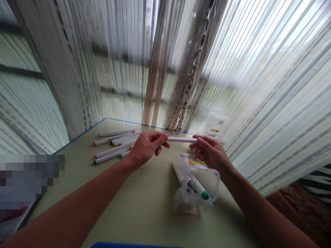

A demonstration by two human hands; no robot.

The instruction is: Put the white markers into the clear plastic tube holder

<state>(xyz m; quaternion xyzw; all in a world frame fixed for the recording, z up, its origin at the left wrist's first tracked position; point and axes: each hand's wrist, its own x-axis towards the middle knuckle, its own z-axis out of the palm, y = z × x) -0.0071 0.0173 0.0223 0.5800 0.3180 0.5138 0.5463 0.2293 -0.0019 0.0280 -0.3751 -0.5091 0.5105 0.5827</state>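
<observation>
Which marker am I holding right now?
The marker held between your left hand and right hand; other markers lie on the table or in the clear case.

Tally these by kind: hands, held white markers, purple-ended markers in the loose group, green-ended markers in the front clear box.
Hands: 2, left hand and right hand
Held white marker: 1
Purple-ended marker: 1
Green-ended marker in the clear box: 1
Total: 5

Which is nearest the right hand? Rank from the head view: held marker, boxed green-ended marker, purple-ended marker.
1. Held marker: in the right hand.
2. Green-ended marker: in the box, below.
3. Purple-ended marker: on the table, left.
</observation>
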